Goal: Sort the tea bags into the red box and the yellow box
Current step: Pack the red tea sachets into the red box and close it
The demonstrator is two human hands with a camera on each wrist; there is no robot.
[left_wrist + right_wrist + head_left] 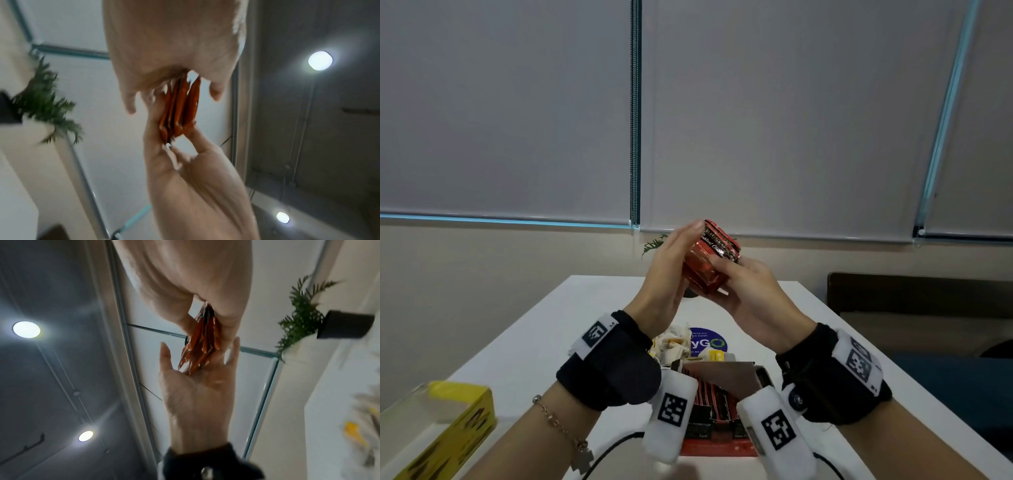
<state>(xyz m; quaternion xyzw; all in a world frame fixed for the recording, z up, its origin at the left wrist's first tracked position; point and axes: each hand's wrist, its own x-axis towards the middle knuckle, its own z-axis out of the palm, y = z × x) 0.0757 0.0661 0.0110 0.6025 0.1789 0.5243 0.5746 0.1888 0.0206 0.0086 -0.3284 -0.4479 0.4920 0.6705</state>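
Both hands are raised above the white table (524, 346) with a stack of red sachets (710, 263) between them. My right hand (750, 287) grips the stack from the right, thumb on its front. My left hand (667, 270) lies flat against the stack's left side with straight fingers. In the left wrist view the sachets (180, 107) fan out edge-on, pinched by the right hand (195, 170). The right wrist view shows the sachets (199, 345) against the flat left palm (197, 394). The red box (719, 445) stands open below my wrists with sachets inside. The yellow box (448, 428) sits at the lower left.
A pile of white and yellow tea bags (674, 346) lies behind the red box, next to a round blue sticker (710, 339). A small potted plant (654, 245) stands at the table's far end. A dark bench (893, 294) runs along the right side.
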